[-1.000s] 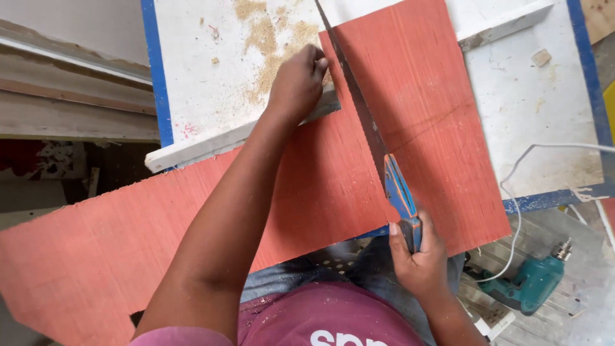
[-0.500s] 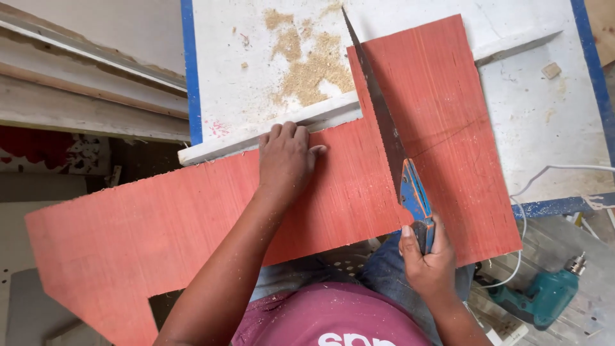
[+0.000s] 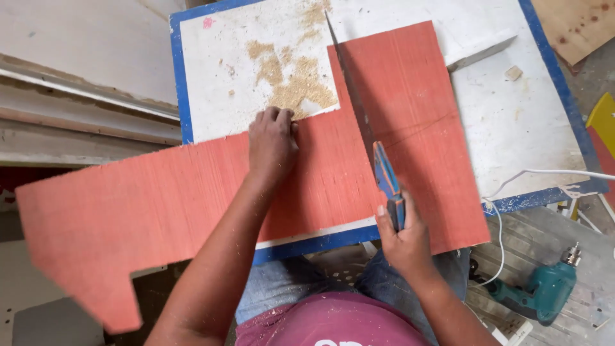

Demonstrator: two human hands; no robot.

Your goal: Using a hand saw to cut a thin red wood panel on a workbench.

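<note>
Pointing away, handsaw [image 3: 365, 122] crosses red board [image 3: 192, 198].

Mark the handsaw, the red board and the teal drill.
handsaw [image 3: 388, 182]: head view, on the blue handle above the right hand.
red board [image 3: 160, 198]: head view, on its bare left stretch, overhanging the table.
teal drill [image 3: 544, 291]: head view, on its body, on the floor at right.

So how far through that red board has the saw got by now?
Done: the handsaw is already bedded in the red board, and sawdust lies on the white table. In hand: the right hand grips the blue handle while the left hand presses the board flat. Left: the blade hides the kerf, so the remaining length cannot be judged.
</note>
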